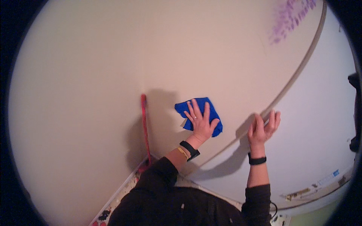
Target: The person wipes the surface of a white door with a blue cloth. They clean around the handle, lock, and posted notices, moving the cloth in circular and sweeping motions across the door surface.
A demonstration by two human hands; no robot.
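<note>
My left hand (200, 124) lies flat with spread fingers on a blue cloth (212, 113), pressing it against the beige wall (198, 65). The cloth is crumpled, with one corner folded out at its lower left. To the right, my right hand (263, 128) is raised beside the brownish trim strip (297, 72) that borders a white panel (308, 127). Its fingers are loosely bent, the thumb apart, and nothing shows in it. Whether its fingertips touch the trim I cannot tell.
A red long-handled tool (145, 124) leans upright in the wall corner, left of my left arm. Purple dabs (292, 21) mark the wall at upper right. Tape remnants (298, 194) cling low on the panel. Speckled floor (117, 200) shows along the baseboard.
</note>
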